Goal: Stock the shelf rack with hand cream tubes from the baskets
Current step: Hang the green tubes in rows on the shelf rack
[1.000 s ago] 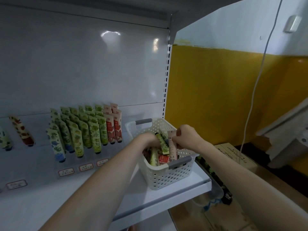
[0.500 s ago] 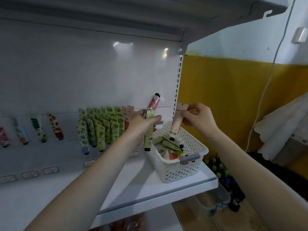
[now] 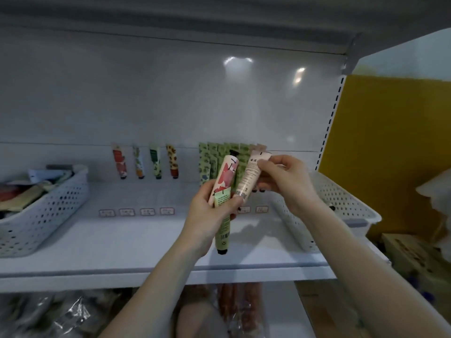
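Tubes: three in hand, held up in front of the shelf rack.
Left grip: the left hand (image 3: 210, 211) is closed round two tubes at once, a pink tube (image 3: 223, 178) with its black cap up and a green tube (image 3: 223, 225) with its black cap down; the two lie crossed against each other in the palm.
Right grip: the right hand (image 3: 283, 184) pinches a pale tube (image 3: 251, 176) near its crimped top end; the tube's lower end touches the left thumb, just beside the pink tube.
Behind the grips: a packed row of green tubes (image 3: 210, 162) stands against the back panel (image 3: 170, 98), partly hidden by the held tubes.
Left of the grips: four single tubes (image 3: 146, 162) lean upright on the back panel, spaced apart, with small price tags (image 3: 136, 212) on the shelf (image 3: 122, 242) before them.
Far left: a white perforated basket (image 3: 48, 208) heaped with mixed tubes; details are too blurred to tell.
Right of the grips: a second white basket (image 3: 341, 203) at the shelf's end; the right forearm covers most of its inside, so its contents cannot be told.
Below the grips: a lower shelf with clear-wrapped packets (image 3: 61, 315), blurred.
Further right: a yellow wall (image 3: 390, 142).
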